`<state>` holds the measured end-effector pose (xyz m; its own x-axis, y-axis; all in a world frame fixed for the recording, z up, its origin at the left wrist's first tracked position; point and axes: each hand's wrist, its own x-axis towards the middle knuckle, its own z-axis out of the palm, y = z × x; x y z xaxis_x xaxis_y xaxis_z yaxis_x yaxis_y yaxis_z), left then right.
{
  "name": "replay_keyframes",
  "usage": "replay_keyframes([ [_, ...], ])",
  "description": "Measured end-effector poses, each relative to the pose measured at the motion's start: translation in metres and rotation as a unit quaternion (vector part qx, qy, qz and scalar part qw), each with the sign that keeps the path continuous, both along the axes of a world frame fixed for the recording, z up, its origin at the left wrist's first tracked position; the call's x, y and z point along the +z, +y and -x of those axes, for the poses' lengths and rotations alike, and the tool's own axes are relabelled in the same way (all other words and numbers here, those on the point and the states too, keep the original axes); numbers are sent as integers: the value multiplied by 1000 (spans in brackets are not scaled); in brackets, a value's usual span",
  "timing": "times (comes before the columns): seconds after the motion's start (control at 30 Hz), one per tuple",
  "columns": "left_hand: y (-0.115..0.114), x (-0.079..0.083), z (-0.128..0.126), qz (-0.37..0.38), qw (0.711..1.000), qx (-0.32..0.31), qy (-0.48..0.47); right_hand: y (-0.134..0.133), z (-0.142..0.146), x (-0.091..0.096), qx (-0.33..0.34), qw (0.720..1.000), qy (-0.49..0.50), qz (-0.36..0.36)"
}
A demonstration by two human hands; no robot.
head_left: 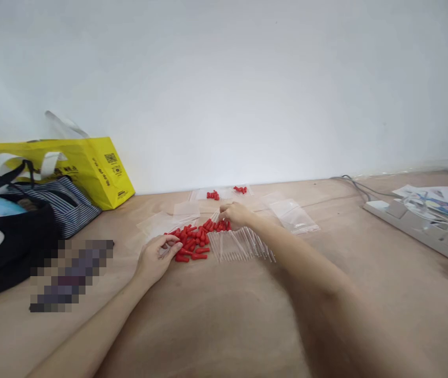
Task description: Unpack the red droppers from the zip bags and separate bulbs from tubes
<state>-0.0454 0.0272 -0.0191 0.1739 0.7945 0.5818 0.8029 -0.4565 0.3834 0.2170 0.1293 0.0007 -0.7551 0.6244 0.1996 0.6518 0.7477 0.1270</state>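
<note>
A pile of small red rubber dropper bulbs (192,239) lies on the brown tabletop between my hands. My left hand (157,256) rests at the pile's left edge, thumb and fingers curved and a little apart, touching the bulbs. Above the pile's right end is my right hand (235,214), its fingers bent down and pinched together. What they hold is hidden. Just under my right forearm, a row of clear thin tubes (239,245) lies side by side. Two small groups of red bulbs, a left group (213,195) and a right group (240,189), lie on clear bags farther back.
Clear plastic bags (292,214) lie around the pile. At left are a yellow shopping bag (103,170), a striped pouch (72,205), a black bag (22,252) and a blurred-out item (72,275). On the right, papers (440,202) and a pale tray (413,231) sit near grey cables.
</note>
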Motion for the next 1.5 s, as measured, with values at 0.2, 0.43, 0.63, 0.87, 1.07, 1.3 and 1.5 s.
replay_keyframes([
  [0.2, -5, 2, -9, -45, 998, -1, 49, -5, -10, 2, 9, 998, 0, -62],
  [0.43, -12, 4, -24, -66, 993, -29, 96, -6, -8, 0, -6, 1000, -22, -21],
  [0.63, -12, 5, -21, -69, 992, -32, 96, -2, 4, -1, -9, 999, -37, -29],
  [0.87, -18, 6, -38, -146, 983, -10, 109, -10, -4, 1, -17, 996, -9, -88],
  [1.07, -15, 5, -78, -197, 970, -52, 129, -73, -42, -15, -34, 989, 59, -130],
  [1.3, -16, 11, -120, -240, 948, -146, 149, -130, -46, -34, -84, 960, 145, -223],
  [1.5, -22, 11, -124, -250, 948, -133, 147, -133, -34, -38, -90, 957, 180, -208],
])
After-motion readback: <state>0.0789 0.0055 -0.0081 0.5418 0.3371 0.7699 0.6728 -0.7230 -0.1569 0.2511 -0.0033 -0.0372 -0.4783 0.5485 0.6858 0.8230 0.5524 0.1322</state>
